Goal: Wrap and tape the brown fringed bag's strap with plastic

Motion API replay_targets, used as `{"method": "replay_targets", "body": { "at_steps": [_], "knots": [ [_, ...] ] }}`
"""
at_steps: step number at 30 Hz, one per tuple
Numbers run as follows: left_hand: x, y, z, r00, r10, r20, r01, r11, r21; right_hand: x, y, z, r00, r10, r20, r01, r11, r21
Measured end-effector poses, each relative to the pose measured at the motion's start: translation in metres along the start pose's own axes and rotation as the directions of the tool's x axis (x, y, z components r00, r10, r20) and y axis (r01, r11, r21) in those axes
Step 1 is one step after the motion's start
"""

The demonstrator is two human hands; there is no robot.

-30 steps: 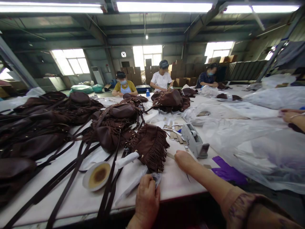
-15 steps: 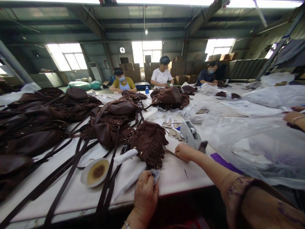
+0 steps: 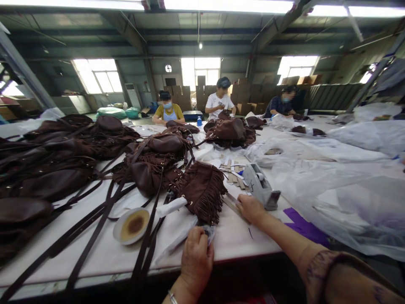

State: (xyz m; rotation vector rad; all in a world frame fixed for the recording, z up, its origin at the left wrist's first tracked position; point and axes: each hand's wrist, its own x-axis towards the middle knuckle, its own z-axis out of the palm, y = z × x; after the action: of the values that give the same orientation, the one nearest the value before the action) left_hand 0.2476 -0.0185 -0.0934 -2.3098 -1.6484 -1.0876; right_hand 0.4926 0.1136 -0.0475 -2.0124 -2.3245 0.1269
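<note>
One brown fringed bag [image 3: 202,188] lies uncovered on the bench [image 3: 234,245], a short white-wrapped piece [image 3: 172,207] at its near left. Nearer, the left hand [image 3: 196,253] has its grip clamped on crumpled clear plastic [image 3: 210,231]; at right, the right hand's [image 3: 252,210] looks pinched on a thin strip [image 3: 232,203]. Work seems early: only that piece looks wrapped, and the bags heaped at left [image 3: 60,183] are bare too.
</note>
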Motion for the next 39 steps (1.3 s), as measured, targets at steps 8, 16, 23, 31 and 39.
{"method": "replay_targets", "body": {
  "at_steps": [8,16,23,31,39],
  "knots": [
    [-0.001,0.001,0.0,1.0,-0.001,-0.01,0.001,1.0,0.011,-0.004,-0.008,-0.012,0.996,-0.087,-0.03,0.086,0.996,-0.03],
    [0.002,0.003,-0.003,1.0,0.007,-0.003,-0.007,1.0,0.007,0.003,-0.033,-0.003,0.992,-0.051,0.118,0.052,0.999,-0.01],
    [0.0,0.002,-0.004,1.0,0.0,-0.013,0.0,1.0,0.007,-0.002,-0.014,-0.007,0.983,-0.176,0.043,0.172,0.981,0.094],
    [0.002,0.004,-0.006,0.999,0.019,-0.033,-0.018,1.0,0.02,-0.012,0.011,-0.005,0.932,-0.36,0.037,0.345,0.915,0.21],
    [0.002,0.004,-0.008,1.0,0.029,-0.004,-0.029,0.999,-0.031,-0.04,-0.01,-0.015,0.921,-0.353,-0.163,0.389,0.842,0.374]
  ]
}}
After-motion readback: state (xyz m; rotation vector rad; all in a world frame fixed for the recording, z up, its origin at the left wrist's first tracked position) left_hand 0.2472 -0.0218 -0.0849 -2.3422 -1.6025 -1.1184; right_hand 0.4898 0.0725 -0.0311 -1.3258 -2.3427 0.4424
